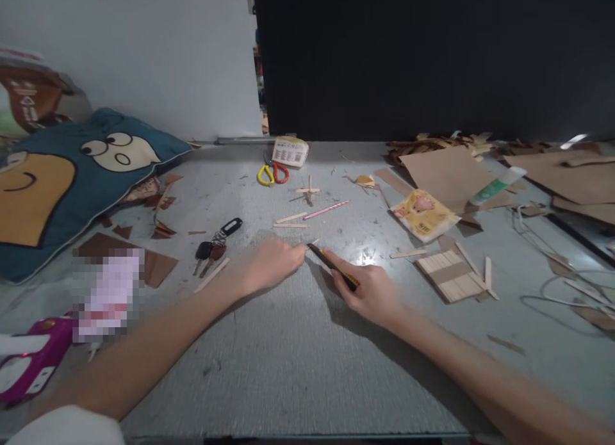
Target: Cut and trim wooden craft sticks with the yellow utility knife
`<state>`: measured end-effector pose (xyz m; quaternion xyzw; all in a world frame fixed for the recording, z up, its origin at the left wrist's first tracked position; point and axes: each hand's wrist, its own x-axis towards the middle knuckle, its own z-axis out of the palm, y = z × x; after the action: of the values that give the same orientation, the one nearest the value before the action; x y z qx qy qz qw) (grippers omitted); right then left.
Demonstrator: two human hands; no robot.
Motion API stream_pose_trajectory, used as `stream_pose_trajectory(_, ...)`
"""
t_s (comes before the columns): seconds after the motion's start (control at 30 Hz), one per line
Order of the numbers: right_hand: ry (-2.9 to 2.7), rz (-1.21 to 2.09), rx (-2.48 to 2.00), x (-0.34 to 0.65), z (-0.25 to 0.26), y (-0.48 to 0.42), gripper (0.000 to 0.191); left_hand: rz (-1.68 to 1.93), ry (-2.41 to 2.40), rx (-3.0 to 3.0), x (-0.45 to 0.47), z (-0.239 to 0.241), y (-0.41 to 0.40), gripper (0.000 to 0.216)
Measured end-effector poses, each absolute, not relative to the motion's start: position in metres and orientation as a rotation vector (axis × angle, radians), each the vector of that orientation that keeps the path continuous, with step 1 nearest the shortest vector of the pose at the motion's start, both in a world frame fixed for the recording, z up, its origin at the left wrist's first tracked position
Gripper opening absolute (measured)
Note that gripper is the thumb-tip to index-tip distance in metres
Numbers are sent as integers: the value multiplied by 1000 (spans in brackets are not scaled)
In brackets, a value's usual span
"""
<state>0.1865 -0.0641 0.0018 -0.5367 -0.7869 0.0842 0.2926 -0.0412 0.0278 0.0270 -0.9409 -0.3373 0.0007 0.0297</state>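
Observation:
My right hand [373, 290] is wrapped round a black and yellow utility knife [331, 264], its tip angled up and left. My left hand [276, 262] is closed, pinching a small pale wooden stick [314, 242] that mostly hides behind the fingers. The knife's front end meets the stick close to my left fingertips. Just beyond the hands lie two loose craft sticks [290, 226] and a pink striped pencil [327, 210]. Farther back is a small cross of sticks [310, 190].
Scissors [273, 174] lie at the back. On the left are keys [210, 250], a blue cushion [91, 176] and a magenta glue gun [38, 358]. A bundle of craft sticks [449, 275], a yellow packet [423, 214], a glue stick [497, 186] and cardboard [442, 176] lie right.

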Motion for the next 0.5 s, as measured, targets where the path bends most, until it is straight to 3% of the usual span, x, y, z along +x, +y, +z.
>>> stream_pose_trajectory(0.27, -2098, 259, -1423, 189, 1, -65, 51, -32, -1118, -2880, -40, 26, 25, 36)
stream_pose_trajectory(0.5, -2125, 221, -1460, 190, 1, -63, 51, -62, -891, -2953, -43, 14, 33, 30)
